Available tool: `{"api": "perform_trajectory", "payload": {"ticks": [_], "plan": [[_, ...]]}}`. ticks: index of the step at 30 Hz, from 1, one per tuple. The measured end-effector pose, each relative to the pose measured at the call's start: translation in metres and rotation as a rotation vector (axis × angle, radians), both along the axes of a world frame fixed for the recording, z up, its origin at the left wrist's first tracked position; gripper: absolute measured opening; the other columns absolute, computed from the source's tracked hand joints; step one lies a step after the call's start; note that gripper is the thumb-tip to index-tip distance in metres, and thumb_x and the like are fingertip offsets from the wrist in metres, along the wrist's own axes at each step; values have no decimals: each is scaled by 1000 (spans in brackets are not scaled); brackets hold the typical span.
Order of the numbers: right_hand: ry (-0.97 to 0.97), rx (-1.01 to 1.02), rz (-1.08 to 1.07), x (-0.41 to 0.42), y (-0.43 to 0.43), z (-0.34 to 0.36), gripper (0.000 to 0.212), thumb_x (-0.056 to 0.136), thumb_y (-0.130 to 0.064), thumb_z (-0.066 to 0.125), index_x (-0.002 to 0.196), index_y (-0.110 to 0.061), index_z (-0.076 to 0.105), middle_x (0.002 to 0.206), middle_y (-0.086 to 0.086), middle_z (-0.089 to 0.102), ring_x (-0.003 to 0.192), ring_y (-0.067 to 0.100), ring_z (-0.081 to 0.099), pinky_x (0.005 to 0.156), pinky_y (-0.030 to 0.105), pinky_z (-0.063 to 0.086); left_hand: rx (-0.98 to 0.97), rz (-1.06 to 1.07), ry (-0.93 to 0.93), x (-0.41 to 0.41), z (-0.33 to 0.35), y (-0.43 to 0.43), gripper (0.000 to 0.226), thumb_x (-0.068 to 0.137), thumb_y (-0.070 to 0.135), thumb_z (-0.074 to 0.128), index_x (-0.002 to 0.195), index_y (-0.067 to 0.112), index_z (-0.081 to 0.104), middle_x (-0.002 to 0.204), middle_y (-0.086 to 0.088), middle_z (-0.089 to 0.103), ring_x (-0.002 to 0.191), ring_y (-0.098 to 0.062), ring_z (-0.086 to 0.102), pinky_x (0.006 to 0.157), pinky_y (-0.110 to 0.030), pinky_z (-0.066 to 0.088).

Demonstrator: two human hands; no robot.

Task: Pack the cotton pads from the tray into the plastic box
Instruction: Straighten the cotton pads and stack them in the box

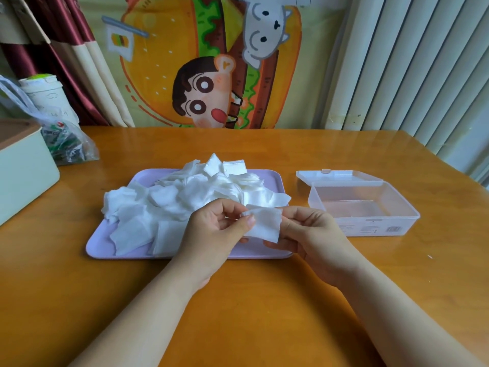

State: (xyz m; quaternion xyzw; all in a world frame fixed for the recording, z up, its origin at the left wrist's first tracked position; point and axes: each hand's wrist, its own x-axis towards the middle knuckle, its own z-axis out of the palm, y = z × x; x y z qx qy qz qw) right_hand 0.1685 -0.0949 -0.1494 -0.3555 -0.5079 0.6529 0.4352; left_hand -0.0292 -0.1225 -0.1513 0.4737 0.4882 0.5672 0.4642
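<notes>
In the head view, a single cotton pad (266, 223) is held between both hands above the near right corner of the lilac tray (100, 247). Its left edge is pinched by the thumb and curled fingers of the left hand (217, 229). Its right edge is gripped by the right hand (312, 231), whose fingers are curled behind the pad. The pad is held flat and facing up, probably so that it can be smoothed or checked for being a single layer before it is packed.

The rest of the cotton pads (185, 197) are heaped loosely on the tray, and a few are spilled over its far and left edges. The tray is set at the middle of the desk (238, 300), directly ahead, so that either hand can reach the heap.

The plastic box (397, 218) is placed just beside the tray, toward the right edge of the desk. Its lid (338, 176) is swung back on the far side, so the opening is left free for the right hand. No pad can be seen inside it, so the packing is judged to be at its start.

At the far left corner of the desk, a cream case (23, 176) and a plastic bag (66, 144) are kept well apart from the work.
</notes>
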Motion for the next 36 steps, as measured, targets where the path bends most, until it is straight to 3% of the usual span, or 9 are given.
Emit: {"api": "perform_trajectory", "payload": {"ticks": [8,11,14,16,19,25,27,30,36], "plan": [[-13,25,31,1,1,2,24,96,-21,63,97,-9,83,92,14,79,91,25,76,82,38,64,-13,15,44,0,-2,1,12,90,5,79,98,11,73,95,-13,77,86,-19,75,71,-25,59],[3,13,64,2,0,6,36,98,-32,62,106,-3,81,101,21,78,93,28,75,85,41,63,-6,32,59,1,-3,1,12,89,7,81,96,14,74,92,-10,78,86,-19,74,71,-29,61],[-64,88,11,0,-2,4,14,89,-20,76,95,-10,82,96,17,80,86,26,75,79,36,62,1,11,76,1,-3,0,12,88,10,82,94,19,76,92,-6,78,86,-21,73,75,-36,61],[-68,82,-38,-1,-2,0,5,91,-9,76,93,-7,80,87,15,78,78,25,73,74,32,62,-4,-7,43,-1,-2,0,16,90,11,80,101,21,76,97,-2,77,84,-17,71,75,-33,60],[-40,50,-49,-2,0,-3,7,97,-3,69,100,-2,75,93,15,78,83,25,75,73,36,64,-41,-20,-13,-5,1,3,19,99,10,69,115,20,74,103,-2,74,82,-10,68,66,-29,52],[-31,50,-64,-4,2,-5,27,100,-2,65,127,-2,68,104,24,76,90,40,77,71,38,65,-63,-109,33,-5,3,0,22,105,20,61,117,30,76,93,3,72,74,-8,59,56,-25,40],[-22,53,-92,-5,2,-6,28,99,-2,66,127,-4,69,98,21,75,91,40,77,70,38,65,-53,-112,20,-5,4,1,22,104,19,61,118,28,76,93,0,73,68,-5,59,56,-25,42],[-7,38,-140,-5,3,-6,27,95,-2,71,122,-4,72,106,29,75,95,32,77,72,38,65,-40,-106,40,-6,1,2,25,101,12,66,118,27,75,98,-9,76,70,-9,62,60,-27,45],[-47,-11,-246,-3,4,-6,25,89,-9,80,113,-1,77,103,25,79,93,32,75,76,39,66,-9,-6,12,-5,-5,4,22,96,6,71,115,19,75,85,-5,76,74,-13,66,66,-29,52]]}}
